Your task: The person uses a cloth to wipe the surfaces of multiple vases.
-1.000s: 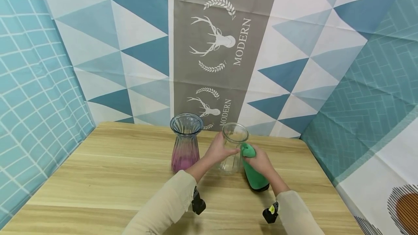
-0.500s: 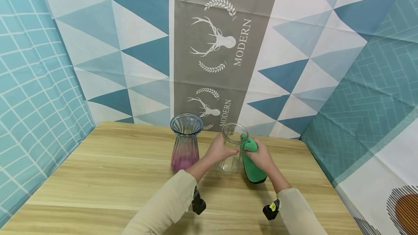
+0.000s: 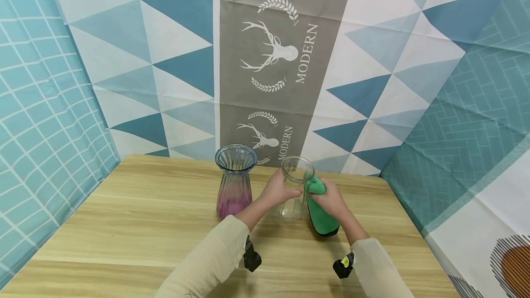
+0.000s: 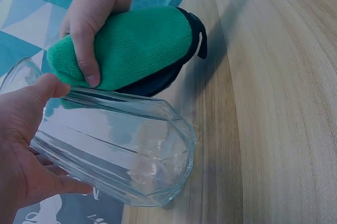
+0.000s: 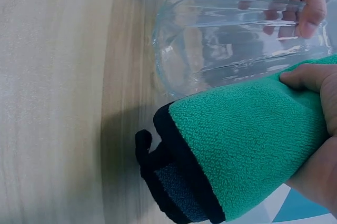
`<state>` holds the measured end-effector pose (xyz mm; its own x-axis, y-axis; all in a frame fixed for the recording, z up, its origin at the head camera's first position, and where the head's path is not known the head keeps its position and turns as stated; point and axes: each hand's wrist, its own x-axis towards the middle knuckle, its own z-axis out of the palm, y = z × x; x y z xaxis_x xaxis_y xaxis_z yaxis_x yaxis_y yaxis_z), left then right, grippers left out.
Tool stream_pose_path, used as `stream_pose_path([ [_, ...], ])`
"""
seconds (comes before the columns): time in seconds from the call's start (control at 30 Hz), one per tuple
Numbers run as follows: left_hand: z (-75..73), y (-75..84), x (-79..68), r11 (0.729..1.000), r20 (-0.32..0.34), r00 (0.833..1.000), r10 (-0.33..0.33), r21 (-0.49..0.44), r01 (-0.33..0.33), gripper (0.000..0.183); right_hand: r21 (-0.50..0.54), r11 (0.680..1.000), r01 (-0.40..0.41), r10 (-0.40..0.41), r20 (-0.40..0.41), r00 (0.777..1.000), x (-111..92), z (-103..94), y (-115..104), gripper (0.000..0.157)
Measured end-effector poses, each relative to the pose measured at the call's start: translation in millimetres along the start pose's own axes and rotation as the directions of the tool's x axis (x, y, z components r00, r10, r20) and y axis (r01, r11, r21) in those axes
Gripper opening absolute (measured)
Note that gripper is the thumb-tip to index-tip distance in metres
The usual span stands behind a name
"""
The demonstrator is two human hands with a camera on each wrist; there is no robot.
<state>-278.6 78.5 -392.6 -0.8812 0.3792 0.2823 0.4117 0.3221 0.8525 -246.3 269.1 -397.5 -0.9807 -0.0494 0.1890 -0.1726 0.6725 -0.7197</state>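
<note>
A clear glass vase (image 3: 291, 206) with a wide round rim stands upright near the back of the table. My left hand (image 3: 278, 191) grips it from the left, thumb and fingers curled round its upper body. In my right hand (image 3: 331, 198) is a folded green cleaning cloth (image 4: 142, 48) with black edging and a black hanging loop. The cloth lies along the vase's right side, its upper end right at the glass below the rim. In the right wrist view, my thumb presses into the green cloth (image 5: 247, 140) beside the vase (image 5: 226, 40).
Left of my left hand stands a ribbed glass vase (image 3: 234, 187), blue at the rim and pink at its base. The wooden table (image 3: 124, 233) ends at patterned wall coverings behind and on both sides. A small black camera hangs at each wrist.
My right hand with the green cloth has shifted slightly up and inward along the vase since a second ago, then dipped a little. The left hand and both vases have stayed put.
</note>
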Motion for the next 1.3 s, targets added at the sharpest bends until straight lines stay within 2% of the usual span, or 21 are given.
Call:
stream_pose_path([
  [0.17, 0.9, -0.9, 0.2, 1.0, 0.001, 1.0, 0.004, -0.007, -0.004, 0.073, -0.012, 1.0, -0.027, 0.027, 0.014, 1.0, -0.3, 3.2, 5.5, 0.025],
  [0.5, 0.4, 0.5, -0.1, 0.999, 0.0, 1.0, 0.028, -0.025, -0.028, 0.072, -0.03, 0.999, -0.033, 0.034, 0.038, 0.999, -2.8, 8.2, 14.9, 0.048],
  [0.83, -1.4, -0.3, 0.6, 0.999, 0.023, 0.999, 0.034, -0.017, -0.034, 0.076, -0.038, 0.998, -0.05, 0.052, 0.06, 0.997, -4.6, 13.4, 21.1, 0.049],
  [1.3, -3.7, -1.5, 2.3, 0.999, 0.045, 0.998, 0.033, 0.001, -0.033, 0.073, -0.034, 0.998, -0.054, 0.055, 0.02, 0.998, -4.7, 9.9, 18.3, 0.049],
])
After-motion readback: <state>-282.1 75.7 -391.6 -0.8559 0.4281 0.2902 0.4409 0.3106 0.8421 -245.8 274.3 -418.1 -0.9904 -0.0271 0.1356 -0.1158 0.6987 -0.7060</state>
